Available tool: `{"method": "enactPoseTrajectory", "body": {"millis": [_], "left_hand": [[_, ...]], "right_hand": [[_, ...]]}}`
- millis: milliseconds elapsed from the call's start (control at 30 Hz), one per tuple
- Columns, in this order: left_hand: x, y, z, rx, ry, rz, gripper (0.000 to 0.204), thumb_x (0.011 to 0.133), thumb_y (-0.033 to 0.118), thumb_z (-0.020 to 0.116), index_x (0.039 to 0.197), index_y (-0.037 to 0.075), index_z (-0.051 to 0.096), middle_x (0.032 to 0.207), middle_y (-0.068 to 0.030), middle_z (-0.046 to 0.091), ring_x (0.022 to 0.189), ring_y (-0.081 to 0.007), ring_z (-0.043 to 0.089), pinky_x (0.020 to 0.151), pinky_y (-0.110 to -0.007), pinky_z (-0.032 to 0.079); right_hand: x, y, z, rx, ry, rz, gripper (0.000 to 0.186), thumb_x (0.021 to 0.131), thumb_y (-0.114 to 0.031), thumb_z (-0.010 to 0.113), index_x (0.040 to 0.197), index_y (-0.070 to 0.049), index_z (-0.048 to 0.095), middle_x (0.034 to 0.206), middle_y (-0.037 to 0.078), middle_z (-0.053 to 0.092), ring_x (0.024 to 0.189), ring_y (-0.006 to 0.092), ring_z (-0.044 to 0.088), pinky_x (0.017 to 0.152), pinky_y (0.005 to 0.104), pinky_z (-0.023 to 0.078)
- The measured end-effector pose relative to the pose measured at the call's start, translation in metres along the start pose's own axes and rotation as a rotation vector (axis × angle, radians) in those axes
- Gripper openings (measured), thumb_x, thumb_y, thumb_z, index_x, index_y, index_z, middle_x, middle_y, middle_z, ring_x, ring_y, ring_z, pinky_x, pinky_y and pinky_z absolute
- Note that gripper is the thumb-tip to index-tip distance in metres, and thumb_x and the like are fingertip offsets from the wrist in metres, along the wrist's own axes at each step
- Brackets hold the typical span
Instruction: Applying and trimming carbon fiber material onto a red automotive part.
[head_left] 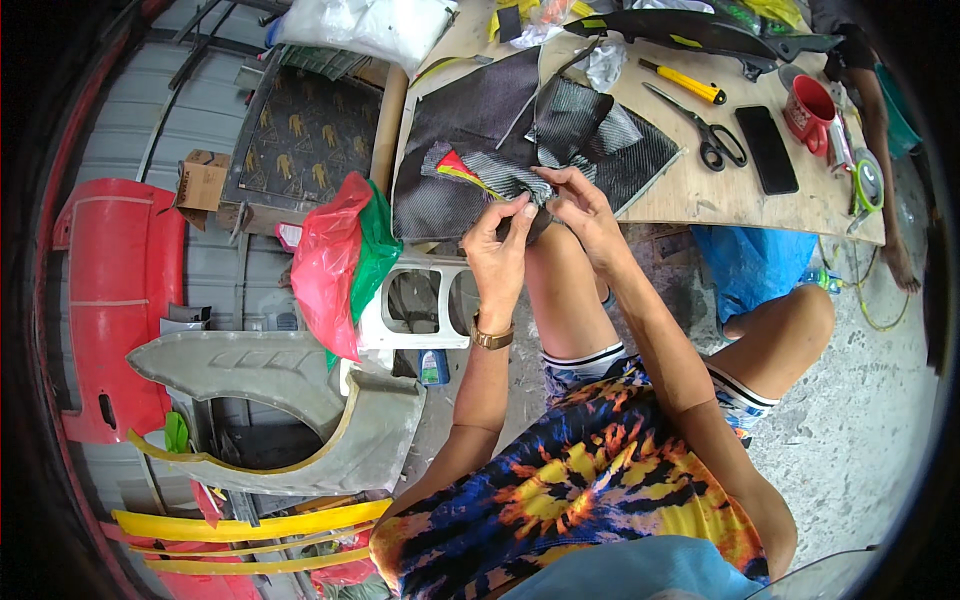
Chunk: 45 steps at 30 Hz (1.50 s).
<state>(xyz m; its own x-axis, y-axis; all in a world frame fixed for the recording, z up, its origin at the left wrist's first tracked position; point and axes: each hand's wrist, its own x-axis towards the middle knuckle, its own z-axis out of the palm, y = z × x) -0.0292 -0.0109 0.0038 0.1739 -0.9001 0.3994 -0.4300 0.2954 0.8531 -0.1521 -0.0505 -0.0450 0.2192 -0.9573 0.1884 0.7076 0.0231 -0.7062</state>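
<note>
My left hand and my right hand are raised at the near edge of the wooden table, both pinching a small piece of grey woven carbon-look cloth. A red-and-yellow strip lies on or against that piece. Dark sheets of similar cloth are spread beneath, with loose smaller pieces on top. To the right are black scissors, a yellow utility knife and a black phone. What exactly is between my fingertips is partly hidden by them.
A red mug, tape roll and long black part share the table. Another person's bare leg is at right. A blue bag, plastic bags, white frame and body panels surround me.
</note>
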Motion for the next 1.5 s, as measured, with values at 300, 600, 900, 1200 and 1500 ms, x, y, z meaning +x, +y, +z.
{"method": "enactPoseTrajectory", "body": {"millis": [300, 600, 900, 1200, 1500], "left_hand": [[0.007, -0.006, -0.016, -0.069, -0.012, -0.001, 0.010, 0.084, 0.002, 0.069, 0.093, -0.003, 0.068, 0.095, -0.0085, 0.069, 0.087, -0.0104, 0.061, 0.081, -0.024, 0.048], [0.022, -0.010, -0.033, -0.231, -0.105, -0.083, 0.013, 0.084, -0.002, 0.068, 0.097, -0.002, 0.069, 0.089, -0.0028, 0.066, 0.080, -0.0062, 0.057, 0.072, -0.020, 0.047], [0.013, -0.011, -0.041, -0.246, -0.089, -0.071, 0.014, 0.084, -0.003, 0.068, 0.098, -0.002, 0.069, 0.087, -0.0004, 0.063, 0.080, -0.0056, 0.056, 0.072, -0.019, 0.046], [0.009, -0.020, -0.050, -0.318, -0.074, -0.068, 0.014, 0.082, -0.004, 0.069, 0.096, 0.000, 0.069, 0.093, -0.0019, 0.065, 0.082, -0.0066, 0.057, 0.075, -0.020, 0.047], [0.005, -0.012, -0.035, -0.289, -0.115, -0.011, 0.013, 0.085, -0.002, 0.068, 0.097, -0.001, 0.069, 0.089, -0.0015, 0.065, 0.081, -0.0061, 0.056, 0.073, -0.019, 0.045]], "right_hand": [[-0.002, -0.009, -0.004, -0.059, -0.086, 0.045, 0.038, 0.085, -0.004, 0.057, 0.123, 0.003, 0.054, 0.129, 0.011, 0.053, 0.121, 0.0166, 0.047, 0.102, 0.0292, 0.036], [0.010, 0.005, 0.003, -0.055, -0.071, 0.027, 0.037, 0.087, -0.017, 0.067, 0.119, 0.000, 0.059, 0.122, 0.010, 0.059, 0.115, 0.0177, 0.053, 0.099, 0.0306, 0.039], [0.010, -0.001, 0.007, -0.400, -0.054, -0.179, 0.031, 0.086, -0.021, 0.070, 0.103, 0.004, 0.064, 0.115, 0.012, 0.062, 0.110, 0.0188, 0.055, 0.097, 0.0298, 0.040], [0.005, 0.002, 0.018, -0.316, 0.001, -0.067, 0.026, 0.092, -0.017, 0.060, 0.109, 0.002, 0.064, 0.113, 0.009, 0.062, 0.110, 0.0166, 0.055, 0.096, 0.0298, 0.040], [-0.010, -0.009, 0.001, -0.196, -0.021, 0.103, 0.021, 0.086, -0.006, 0.061, 0.105, 0.001, 0.060, 0.096, 0.002, 0.059, 0.088, 0.0075, 0.054, 0.078, 0.0235, 0.044]]}}
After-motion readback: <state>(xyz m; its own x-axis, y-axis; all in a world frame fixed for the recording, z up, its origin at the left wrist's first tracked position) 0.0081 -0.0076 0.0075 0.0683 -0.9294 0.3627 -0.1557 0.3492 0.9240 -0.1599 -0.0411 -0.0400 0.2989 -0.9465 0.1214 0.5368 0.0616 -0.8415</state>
